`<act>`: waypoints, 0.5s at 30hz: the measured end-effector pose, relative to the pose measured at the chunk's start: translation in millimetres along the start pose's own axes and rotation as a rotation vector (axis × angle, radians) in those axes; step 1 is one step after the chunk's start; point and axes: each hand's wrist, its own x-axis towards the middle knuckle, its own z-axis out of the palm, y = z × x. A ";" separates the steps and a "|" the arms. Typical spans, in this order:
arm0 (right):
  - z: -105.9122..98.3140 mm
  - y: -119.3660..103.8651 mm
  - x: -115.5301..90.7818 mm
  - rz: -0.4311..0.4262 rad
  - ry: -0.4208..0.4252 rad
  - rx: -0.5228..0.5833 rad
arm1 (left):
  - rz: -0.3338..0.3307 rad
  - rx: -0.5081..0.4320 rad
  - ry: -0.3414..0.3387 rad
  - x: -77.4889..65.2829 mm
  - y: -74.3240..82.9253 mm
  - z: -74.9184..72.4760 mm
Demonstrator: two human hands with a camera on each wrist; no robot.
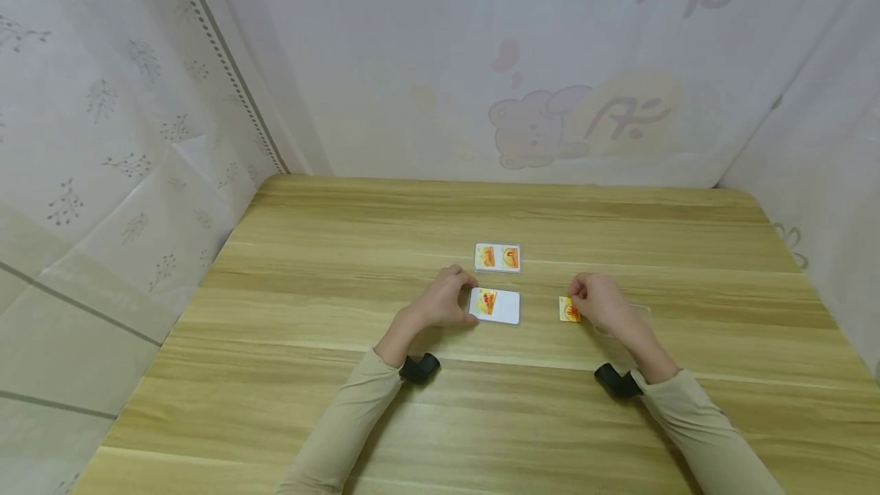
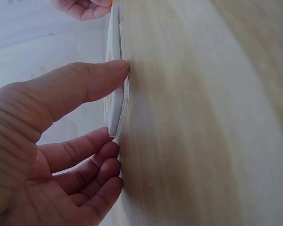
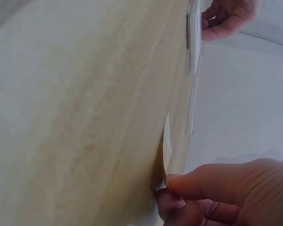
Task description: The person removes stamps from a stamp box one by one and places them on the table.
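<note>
On the table [image 1: 385, 228], the far box [image 1: 498, 269] bears two pictures [image 1: 510, 257], so looks done. Your left hand [image 1: 440, 299], thumb and fingers parted, holds the near box [image 1: 509, 308] at its left end; one picture [image 1: 487, 301] covers its left half, the bare right seems unfinished. Farther right, your right hand [image 1: 601, 302] pinches a yellow sticker [image 1: 567, 309].

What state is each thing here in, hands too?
Near card: left half pictured, right half blank
Far card: both halves pictured
Small card: pinched at one edge
Left hand: gripping near card
Right hand: pinching small card
Clear piece: partly hidden by right hand
</note>
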 end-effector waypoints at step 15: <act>-0.3 -6.3 0.6 0.004 0.010 -0.068 | 0.013 0.002 0.013 -0.5 0.1 0.4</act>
